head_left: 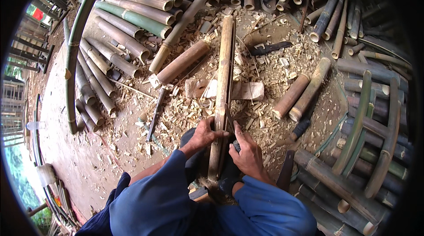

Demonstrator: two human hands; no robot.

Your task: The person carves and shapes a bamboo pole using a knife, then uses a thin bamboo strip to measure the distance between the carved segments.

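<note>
Curling its fingers round a dark-handled knife [229, 119], the right hand [247, 152] sat beside a bamboo pole [224, 72] laid over a wooden block [251, 90], the left hand [204, 136] clasping that pole so near the blade that a slip could have cut its thumb.
</note>
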